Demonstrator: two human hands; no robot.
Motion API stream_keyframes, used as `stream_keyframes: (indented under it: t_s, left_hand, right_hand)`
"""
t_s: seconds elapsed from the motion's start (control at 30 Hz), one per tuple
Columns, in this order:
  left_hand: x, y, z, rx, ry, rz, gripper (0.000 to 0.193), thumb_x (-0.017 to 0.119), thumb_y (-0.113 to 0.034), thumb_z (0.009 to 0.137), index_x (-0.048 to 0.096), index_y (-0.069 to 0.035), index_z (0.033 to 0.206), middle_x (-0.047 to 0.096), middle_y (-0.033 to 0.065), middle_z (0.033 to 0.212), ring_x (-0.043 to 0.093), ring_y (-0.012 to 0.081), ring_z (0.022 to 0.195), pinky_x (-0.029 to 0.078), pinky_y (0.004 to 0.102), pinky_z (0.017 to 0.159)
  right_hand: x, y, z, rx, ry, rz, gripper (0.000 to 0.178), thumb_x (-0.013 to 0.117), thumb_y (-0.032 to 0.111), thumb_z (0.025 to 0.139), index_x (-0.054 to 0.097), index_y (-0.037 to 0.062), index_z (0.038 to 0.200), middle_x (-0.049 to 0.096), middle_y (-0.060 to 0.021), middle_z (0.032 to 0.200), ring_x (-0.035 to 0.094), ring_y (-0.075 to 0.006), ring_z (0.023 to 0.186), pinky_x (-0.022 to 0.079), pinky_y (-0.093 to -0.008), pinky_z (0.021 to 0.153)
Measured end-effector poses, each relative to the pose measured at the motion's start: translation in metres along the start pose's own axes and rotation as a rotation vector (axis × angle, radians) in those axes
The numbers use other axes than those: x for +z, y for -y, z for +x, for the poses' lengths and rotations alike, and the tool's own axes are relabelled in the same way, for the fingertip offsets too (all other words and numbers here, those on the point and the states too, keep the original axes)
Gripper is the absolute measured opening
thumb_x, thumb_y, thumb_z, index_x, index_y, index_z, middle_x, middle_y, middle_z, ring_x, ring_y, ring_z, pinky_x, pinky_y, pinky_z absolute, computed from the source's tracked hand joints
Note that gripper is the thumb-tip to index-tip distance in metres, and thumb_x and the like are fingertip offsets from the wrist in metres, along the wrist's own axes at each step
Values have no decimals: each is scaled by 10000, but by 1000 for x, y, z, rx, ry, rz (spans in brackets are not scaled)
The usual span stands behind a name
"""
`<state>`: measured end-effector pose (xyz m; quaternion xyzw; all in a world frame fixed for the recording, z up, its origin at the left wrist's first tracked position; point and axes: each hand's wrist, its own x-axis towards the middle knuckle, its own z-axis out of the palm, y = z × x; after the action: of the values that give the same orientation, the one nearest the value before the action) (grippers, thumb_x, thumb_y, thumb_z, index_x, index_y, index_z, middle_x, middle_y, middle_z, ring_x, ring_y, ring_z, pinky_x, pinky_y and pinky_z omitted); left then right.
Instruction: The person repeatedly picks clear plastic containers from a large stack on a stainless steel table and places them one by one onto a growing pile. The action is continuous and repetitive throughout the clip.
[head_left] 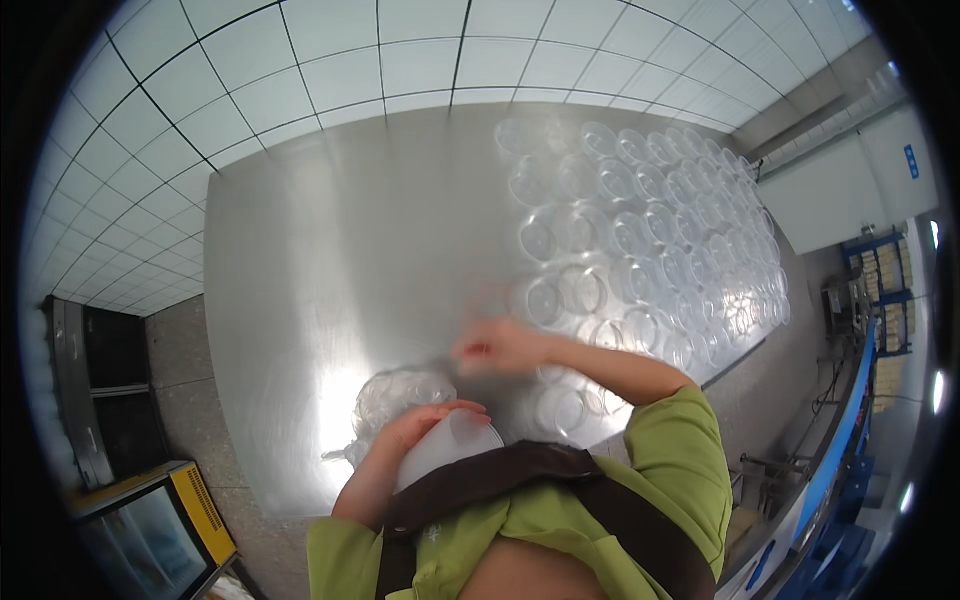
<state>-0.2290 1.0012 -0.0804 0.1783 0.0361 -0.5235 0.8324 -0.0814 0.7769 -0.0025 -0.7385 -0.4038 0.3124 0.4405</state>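
My left hand (428,422) curls over a stack of translucent plastic bowls (448,447), held close against my dark apron (490,485). Beside it, a crumpled clear plastic bag (395,395) lies at the front of the steel table (330,250). My right hand (505,346) hovers over the middle of the table, left of the set-out bowls. Motion smears its fingers, so whether it holds anything is unclear. Rows of clear round bowls (640,270) cover the table's right side; the closest one (560,410) sits near the front edge, by my right forearm.
A white tiled wall (420,60) runs along the back. A yellow-framed glass-door cabinet (170,525) stands at lower left, below a dark cabinet (105,365). On the right are a pale panel (850,190) and blue shelving (890,300) with stacked goods.
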Motion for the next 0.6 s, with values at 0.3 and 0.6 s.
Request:
stream_keyframes:
  t_s: [0.3,0.6]
  left_hand:
    - [7,1,-39,11,-67,-27,460,565,-230,817,516,6,1209,570,128,1193,526,227,1124,403,355,983]
    - [-16,0,-56,70,-372,-29,497,588,-257,832,471,8,1237,561,145,1199,540,268,1107,405,385,986]
  right_hand:
    - [59,34,7,186,-140,-230,181,583,225,847,621,81,949,595,-111,950,602,-311,771,500,-381,642]
    - [87,17,46,-372,109,-270,209,562,261,865,593,98,994,612,-104,830,611,-314,765,492,-416,646]
